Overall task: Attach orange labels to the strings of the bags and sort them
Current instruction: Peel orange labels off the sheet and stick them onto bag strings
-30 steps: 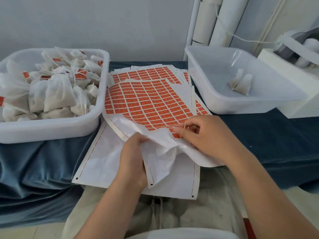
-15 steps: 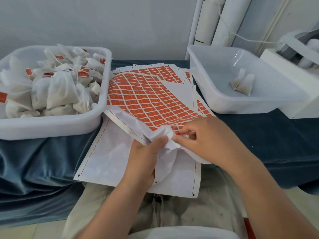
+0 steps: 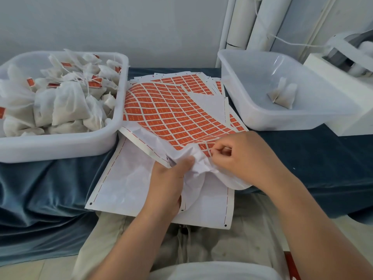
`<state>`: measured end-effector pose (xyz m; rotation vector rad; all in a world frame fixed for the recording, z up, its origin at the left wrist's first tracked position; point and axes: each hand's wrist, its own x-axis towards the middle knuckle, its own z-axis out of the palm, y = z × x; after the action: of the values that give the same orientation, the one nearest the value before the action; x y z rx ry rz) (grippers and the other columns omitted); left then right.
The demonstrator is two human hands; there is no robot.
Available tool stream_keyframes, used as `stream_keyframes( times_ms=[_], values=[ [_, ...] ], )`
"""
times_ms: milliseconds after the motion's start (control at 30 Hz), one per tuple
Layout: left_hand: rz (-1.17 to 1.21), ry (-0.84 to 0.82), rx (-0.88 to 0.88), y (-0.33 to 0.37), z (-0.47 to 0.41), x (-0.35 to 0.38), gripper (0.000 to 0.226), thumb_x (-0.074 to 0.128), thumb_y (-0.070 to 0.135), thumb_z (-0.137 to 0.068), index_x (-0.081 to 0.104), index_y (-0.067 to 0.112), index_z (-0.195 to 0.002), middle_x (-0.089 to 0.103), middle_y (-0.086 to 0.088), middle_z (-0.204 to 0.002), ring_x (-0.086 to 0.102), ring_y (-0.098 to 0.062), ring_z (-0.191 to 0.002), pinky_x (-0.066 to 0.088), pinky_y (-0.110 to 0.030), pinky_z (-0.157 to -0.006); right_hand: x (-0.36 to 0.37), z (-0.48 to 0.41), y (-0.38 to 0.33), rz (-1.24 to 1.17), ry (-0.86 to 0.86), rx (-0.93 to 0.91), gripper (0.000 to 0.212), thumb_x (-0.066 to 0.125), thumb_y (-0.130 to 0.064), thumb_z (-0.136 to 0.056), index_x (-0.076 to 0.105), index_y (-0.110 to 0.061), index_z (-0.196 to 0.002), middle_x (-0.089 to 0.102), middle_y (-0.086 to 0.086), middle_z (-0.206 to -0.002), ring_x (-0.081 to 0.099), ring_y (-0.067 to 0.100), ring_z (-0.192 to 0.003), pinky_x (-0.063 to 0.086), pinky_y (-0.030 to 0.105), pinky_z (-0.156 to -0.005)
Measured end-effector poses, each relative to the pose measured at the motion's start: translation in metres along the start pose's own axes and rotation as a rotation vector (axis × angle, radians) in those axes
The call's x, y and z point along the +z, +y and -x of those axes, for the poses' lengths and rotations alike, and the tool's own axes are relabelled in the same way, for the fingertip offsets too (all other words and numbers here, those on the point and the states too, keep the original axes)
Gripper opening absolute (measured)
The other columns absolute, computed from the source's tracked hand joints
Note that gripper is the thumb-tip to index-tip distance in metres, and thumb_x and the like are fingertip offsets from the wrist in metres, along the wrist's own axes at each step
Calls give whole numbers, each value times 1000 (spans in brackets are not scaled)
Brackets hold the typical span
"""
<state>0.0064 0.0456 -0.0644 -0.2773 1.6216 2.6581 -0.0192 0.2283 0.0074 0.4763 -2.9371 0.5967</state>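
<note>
Blue cloth (image 3: 323, 158) lies under everything. At its near edge, left hand (image 3: 169, 182) grips the crumpled sheet (image 3: 171, 118), right hand (image 3: 240, 156) pinches a label (image 3: 207, 150) there. It seems thin, light: take it by a corner.

This looks like a small packing workshop. A blue-draped table (image 3: 323, 158) carries a white tub (image 3: 60, 146) heaped with filled bags (image 3: 68, 106), a second tub (image 3: 282, 122), stacked orange label sheets (image 3: 171, 110) and a white machine (image 3: 331, 71). Rolls (image 3: 240, 23) of white material lean against the wall (image 3: 121, 27).
</note>
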Motion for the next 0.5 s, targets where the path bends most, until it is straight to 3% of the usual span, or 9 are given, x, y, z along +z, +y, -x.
stream_keyframes(
  times_ms=[100, 200, 300, 400, 500],
  values=[
    [-11, 25, -20, -2, -1, 1, 44, 77, 12, -94, 67, 38, -127, 79, 14, -115, 77, -11, -102, 65, -32, -80, -9, 0, 8, -159, -33, 80, 20, 68, -45, -94, 76, -32, -82, 71, -29, -81, 66, -11, -75, 42, 10, -62],
    [-6, -11, -23, -1, -1, 1, 38, 72, 6, -96, 69, 34, -123, 80, 9, -114, 78, -15, -100, 64, -28, -74, -6, 1, 6, -128, -105, 49, 23, 68, -62, -90, 79, -41, -89, 68, -34, -84, 63, -10, -82, 38, 10, -61],
    [-19, -20, -15, 0, -1, 0, 38, 67, 3, -99, 70, 30, -125, 80, 6, -116, 77, -18, -105, 64, -28, -76, 1, 0, 0, -54, -82, 14, 18, 67, -52, -95, 77, -40, -87, 67, -25, -76, 62, -5, -80, 33, 12, -61],
    [-47, -7, -12, 1, 0, 0, 42, 67, 6, -100, 66, 32, -133, 78, 10, -121, 75, -17, -111, 62, -37, -91, 3, 0, 0, -30, -43, -32, 26, 66, -39, -97, 70, -32, -72, 69, -15, -72, 62, 5, -71, 37, 17, -61],
    [-47, -8, -7, 1, 1, 0, 40, 69, 7, -100, 68, 36, -127, 78, 13, -118, 76, -12, -106, 64, -28, -81, 3, 1, 0, 17, -8, -54, 31, 65, -31, -95, 62, -26, -65, 63, -8, -63, 57, 11, -60, 36, 22, -58]
  ],
)
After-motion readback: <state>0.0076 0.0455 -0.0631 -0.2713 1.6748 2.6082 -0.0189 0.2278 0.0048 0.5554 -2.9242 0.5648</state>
